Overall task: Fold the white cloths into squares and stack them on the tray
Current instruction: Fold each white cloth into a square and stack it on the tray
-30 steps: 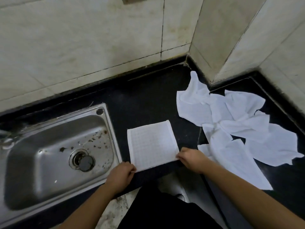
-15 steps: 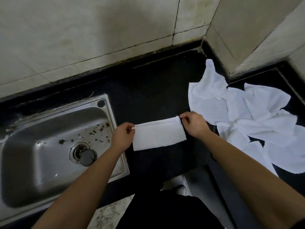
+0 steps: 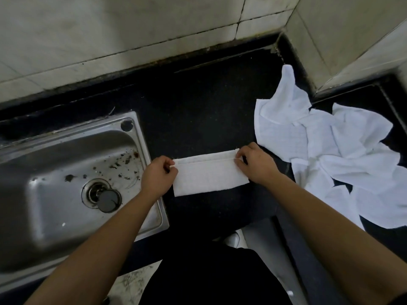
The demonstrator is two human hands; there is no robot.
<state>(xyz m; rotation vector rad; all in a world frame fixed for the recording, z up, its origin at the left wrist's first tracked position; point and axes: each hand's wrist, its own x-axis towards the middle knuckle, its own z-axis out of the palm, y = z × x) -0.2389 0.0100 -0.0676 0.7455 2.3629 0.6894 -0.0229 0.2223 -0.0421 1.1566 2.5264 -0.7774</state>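
The half-folded white waffle-weave cloth (image 3: 209,176) lies flat on the black stone counter (image 3: 198,106) just right of the steel sink (image 3: 66,172), left hand (image 3: 159,173) and right hand (image 3: 256,165) each pinching a top corner in a tight grip, with the pile of loose white cloths (image 3: 330,155) heaped to the right.

Sink (image 3: 44,216) and loose cloth pile (image 3: 330,150) partly beyond the frame edges; far corners of folded cloth (image 3: 209,176) under fingertips (image 3: 240,155).
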